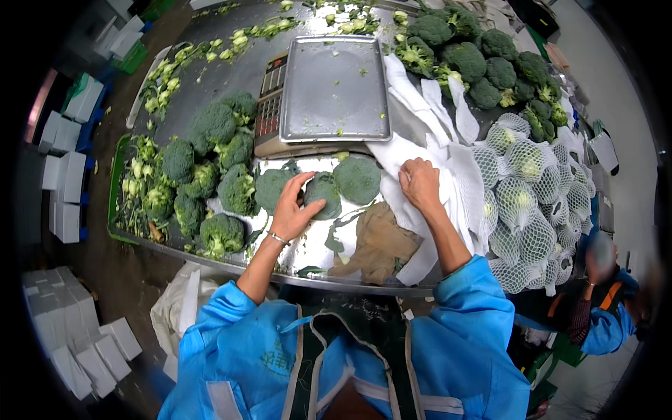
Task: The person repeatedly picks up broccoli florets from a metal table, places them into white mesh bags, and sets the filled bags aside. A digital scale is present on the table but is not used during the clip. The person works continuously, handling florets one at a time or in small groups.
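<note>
My left hand (pixel 294 210) curves around the left side of a small broccoli head (pixel 326 197), its thumb across the front and its fingers at the far edge. Two more broccoli heads lie close by, one (pixel 358 180) to the right and another (pixel 273 189) partly behind the left hand. My right hand (pixel 421 184) is over a pile of white foam net sleeves (pixel 462 184), with its fingers curled. Whether it pinches a sleeve is hidden. A crumpled brown cloth or glove (pixel 386 239) rests on the metal tabletop (pixel 310 247) between my forearms.
Beyond my hands stands a scale with a steel tray (pixel 336 89). Loose broccoli (pixel 212 126) is heaped left, beside a green crate (pixel 119 173) of trimmings. Netted heads (pixel 520 205) are piled right, and bare broccoli (pixel 467 58) far right. A co-worker (pixel 604 315) is at right.
</note>
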Tool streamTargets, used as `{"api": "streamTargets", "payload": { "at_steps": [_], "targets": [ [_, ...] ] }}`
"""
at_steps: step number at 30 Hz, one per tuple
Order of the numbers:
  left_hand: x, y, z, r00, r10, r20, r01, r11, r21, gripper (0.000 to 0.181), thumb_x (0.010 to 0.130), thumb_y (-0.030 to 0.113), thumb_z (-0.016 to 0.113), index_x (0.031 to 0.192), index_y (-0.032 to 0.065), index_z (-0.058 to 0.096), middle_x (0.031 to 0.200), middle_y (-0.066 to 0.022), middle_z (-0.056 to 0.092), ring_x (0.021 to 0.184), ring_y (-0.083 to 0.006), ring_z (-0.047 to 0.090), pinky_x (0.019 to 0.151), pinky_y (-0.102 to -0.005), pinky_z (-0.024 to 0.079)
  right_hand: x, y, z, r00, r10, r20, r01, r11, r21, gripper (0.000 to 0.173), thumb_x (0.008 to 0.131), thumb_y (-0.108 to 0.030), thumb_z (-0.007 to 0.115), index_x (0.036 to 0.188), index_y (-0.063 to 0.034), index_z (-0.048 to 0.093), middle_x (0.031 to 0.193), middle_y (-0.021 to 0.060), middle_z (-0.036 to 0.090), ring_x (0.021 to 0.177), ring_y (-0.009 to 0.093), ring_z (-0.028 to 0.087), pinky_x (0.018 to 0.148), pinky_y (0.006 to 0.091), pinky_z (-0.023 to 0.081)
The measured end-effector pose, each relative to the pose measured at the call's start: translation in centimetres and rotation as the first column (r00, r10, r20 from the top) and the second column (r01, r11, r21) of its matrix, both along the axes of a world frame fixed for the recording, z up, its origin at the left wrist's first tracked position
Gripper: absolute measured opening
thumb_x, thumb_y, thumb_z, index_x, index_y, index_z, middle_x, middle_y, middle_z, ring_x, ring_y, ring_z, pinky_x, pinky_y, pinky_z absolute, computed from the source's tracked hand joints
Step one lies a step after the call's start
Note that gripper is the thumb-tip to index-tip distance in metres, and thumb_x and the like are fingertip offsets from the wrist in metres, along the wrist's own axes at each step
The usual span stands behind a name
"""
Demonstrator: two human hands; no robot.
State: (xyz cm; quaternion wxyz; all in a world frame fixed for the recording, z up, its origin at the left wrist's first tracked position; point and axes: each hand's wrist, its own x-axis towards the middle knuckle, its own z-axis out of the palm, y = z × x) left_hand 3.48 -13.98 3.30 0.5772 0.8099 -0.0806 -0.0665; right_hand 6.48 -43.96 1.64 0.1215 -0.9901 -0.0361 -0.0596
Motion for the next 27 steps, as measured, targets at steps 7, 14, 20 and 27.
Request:
{"api": "streamTargets", "payload": {
  "at_steps": [7, 14, 20, 27],
  "targets": [
    [-1.1, 1.0, 0.9, 0.988, 0.152, -0.031, -0.155, 0.982, -0.107, 0.046, 0.077, 0.015, 0.068, 0.12, 0.0071, 0.053, 0.115, -0.007, 0.05, 0.101, -0.0172, 0.051, 0.078, -0.0272, 0.045, -1.3, -0.2, -3.2, 1.0, -0.011, -0.026, 0.009, 0.999, -0.046, 0.014, 0.073, -0.019, 0.061, 0.078, -0.0061, 0.059, 0.078, 0.0142, 0.06, 0.079, 0.032, 0.056, 0.071, 0.0462, 0.04],
    [-4.3, -3.5, 4.3, 0.988, 0.041, -0.148, -0.116, 0.831, -0.544, 0.043, 0.082, 0.004, 0.062, 0.122, 0.0068, 0.05, 0.105, -0.0063, 0.059, 0.085, -0.0074, 0.056, 0.072, -0.0212, 0.049, -6.4, -0.5, 9.4, 0.936, 0.243, 0.255, -0.343, 0.788, 0.511, 0.014, 0.07, -0.005, 0.064, 0.081, -0.0045, 0.056, 0.085, 0.0098, 0.059, 0.081, 0.028, 0.055, 0.074, 0.0379, 0.041],
    [-6.1, -9.1, 3.3, 0.927, -0.214, -0.307, -0.09, 0.668, -0.738, 0.033, 0.086, 0.007, 0.06, 0.117, 0.0021, 0.051, 0.092, -0.0015, 0.058, 0.066, -0.005, 0.052, 0.059, -0.0174, 0.044, -10.9, 3.5, 11.8, 0.797, 0.57, -0.198, -0.304, 0.663, 0.684, 0.016, 0.071, -0.009, 0.064, 0.072, -0.0036, 0.049, 0.068, 0.0134, 0.051, 0.065, 0.032, 0.051, 0.058, 0.0379, 0.039],
    [-9.2, -9.2, 3.3, 0.885, -0.153, -0.44, -0.225, 0.686, -0.692, 0.016, 0.087, 0.01, 0.058, 0.101, 0.0027, 0.057, 0.083, 0.0007, 0.061, 0.07, -0.0037, 0.054, 0.063, -0.0171, 0.043, -11.1, 2.9, 10.9, 0.749, 0.608, -0.261, -0.219, 0.6, 0.769, 0.009, 0.082, -0.011, 0.06, 0.083, -0.0021, 0.057, 0.067, 0.0023, 0.053, 0.059, 0.009, 0.047, 0.054, 0.0264, 0.039]
  ]
}}
